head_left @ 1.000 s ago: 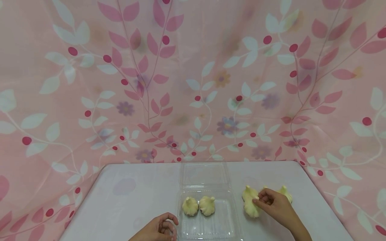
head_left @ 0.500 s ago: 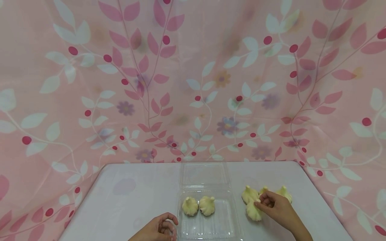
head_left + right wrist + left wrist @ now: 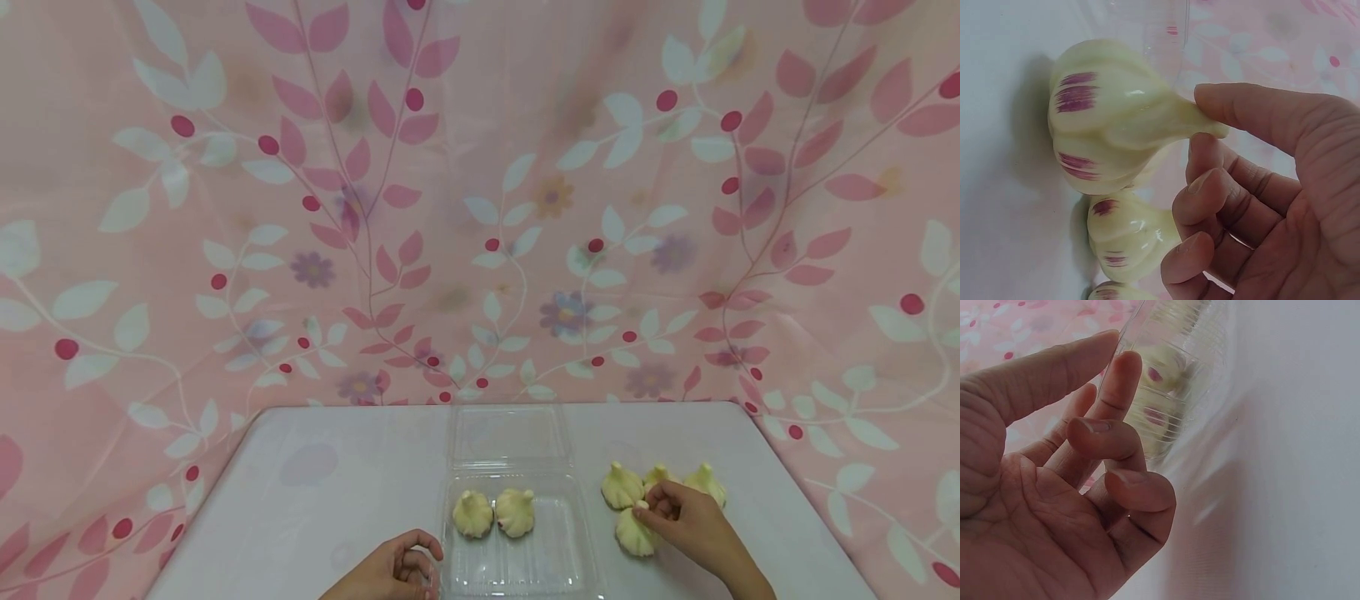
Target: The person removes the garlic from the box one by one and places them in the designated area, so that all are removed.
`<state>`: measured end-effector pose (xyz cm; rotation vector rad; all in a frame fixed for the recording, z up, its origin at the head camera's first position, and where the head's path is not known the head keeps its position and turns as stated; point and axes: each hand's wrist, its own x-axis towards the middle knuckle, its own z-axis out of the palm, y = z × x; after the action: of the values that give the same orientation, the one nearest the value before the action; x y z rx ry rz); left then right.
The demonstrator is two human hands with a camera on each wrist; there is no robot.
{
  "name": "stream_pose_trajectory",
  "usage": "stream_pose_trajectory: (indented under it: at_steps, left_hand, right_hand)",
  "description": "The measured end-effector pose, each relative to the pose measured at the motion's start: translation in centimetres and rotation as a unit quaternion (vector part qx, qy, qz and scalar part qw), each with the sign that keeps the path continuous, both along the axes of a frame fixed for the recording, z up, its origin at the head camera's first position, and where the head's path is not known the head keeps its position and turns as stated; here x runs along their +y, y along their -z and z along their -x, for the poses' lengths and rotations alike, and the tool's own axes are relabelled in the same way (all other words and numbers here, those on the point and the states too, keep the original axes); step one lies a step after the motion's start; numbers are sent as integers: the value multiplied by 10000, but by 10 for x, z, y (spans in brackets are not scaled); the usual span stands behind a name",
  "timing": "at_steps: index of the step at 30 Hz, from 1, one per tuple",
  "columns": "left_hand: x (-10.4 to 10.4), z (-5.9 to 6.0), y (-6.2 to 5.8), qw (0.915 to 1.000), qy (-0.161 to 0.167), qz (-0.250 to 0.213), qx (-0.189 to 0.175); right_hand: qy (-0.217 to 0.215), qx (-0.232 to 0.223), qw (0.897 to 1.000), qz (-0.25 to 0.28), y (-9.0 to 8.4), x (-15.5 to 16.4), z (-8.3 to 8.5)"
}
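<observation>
Right now a pale cream garlic bulb with purple streaks (image 3: 1107, 115) is pinched by its pointed stem tip between the thumb and forefinger of the right hand (image 3: 686, 521), so the grip is closed on the stem alone while the round body hangs free of the palm. In the head view this bulb (image 3: 633, 533) is seen low over, or just touching, the white desk (image 3: 337, 492); which of the two cannot be told. It lies to the right of the clear plastic clamshell tray (image 3: 562, 567) and just in front of three more cream garlic bulbs (image 3: 621, 487) grouped on the desk.

A slip is judged the main risk: so narrow and smooth a stem could be twisted out of a two-finger pinch by the weight of the body, and the bulb could be dropped onto the desk or rolled against its neighbours. The thin tray wall could also be clipped if the bulb were carried across too low, and the light tray might then be shoved.

The left hand (image 3: 393, 571) is held at the tray's near-left corner with loosely curled fingers (image 3: 1119, 381); its fingertips are seen against the ribbed clear wall (image 3: 1179, 394), nothing being clasped. Two cream garlic bulbs (image 3: 495, 512) are already seated side by side inside the tray, whose lid is laid open behind it.
</observation>
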<state>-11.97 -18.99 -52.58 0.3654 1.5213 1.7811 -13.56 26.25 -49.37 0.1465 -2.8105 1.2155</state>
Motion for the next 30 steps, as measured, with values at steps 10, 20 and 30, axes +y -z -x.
stream_pose_trajectory:
  at_steps: [10, 20, 30]
  left_hand:
    - [0, -1, 0, 10000, 11, -19, 18]
    - [0, -1, 0, 10000, 55, -43, 62]
    - [-1, -1, 0, 9999, 55, -97, 109]
  right_hand:
    - [68, -80, 9999, -137, 3, -1, 2]
    - [98, -50, 9996, -269, 3, -2, 4]
    - [-111, 290, 9992, -258, -4, -1, 3]
